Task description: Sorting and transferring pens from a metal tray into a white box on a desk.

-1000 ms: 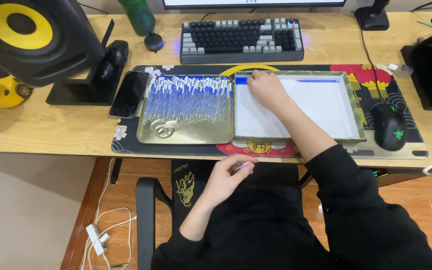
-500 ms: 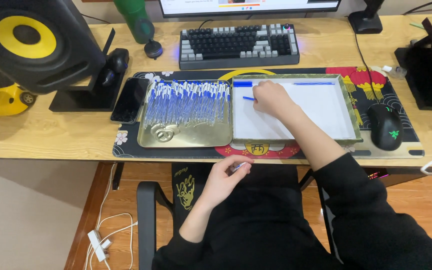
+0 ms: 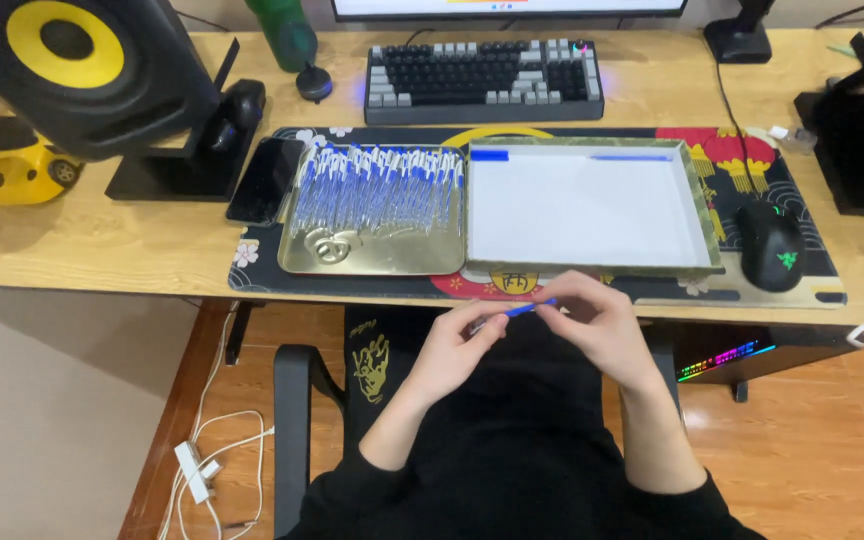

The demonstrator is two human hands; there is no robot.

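We hold a blue pen (image 3: 514,312) between both hands in the lower middle of the frame, just below the front edge of the bench (image 3: 102,250) and above our lap. Our left hand (image 3: 457,345) pinches the pale end of the pen with thumb and fingertips, and our right hand (image 3: 597,320) pinches the blue end, fingers curled close around it; neither hand is spread. The pen lies nearly level, tilted slightly up toward the right. To handle it well, we judge that the grip should stay near the two ends, with the pen kept straight along its own line so that any pull or push runs along the barrel and not across it, and with the work kept over the lap so a loose part cannot roll far. Above the hands, on the patterned mat (image 3: 252,262), a gold tray (image 3: 372,262) in the middle left of the frame carries many more blue and white pens (image 3: 382,188) lying in rows. Touching its right side is a shallow box (image 3: 697,205) with a white floor, where a few blue pieces (image 3: 490,155) lie along the far wall.
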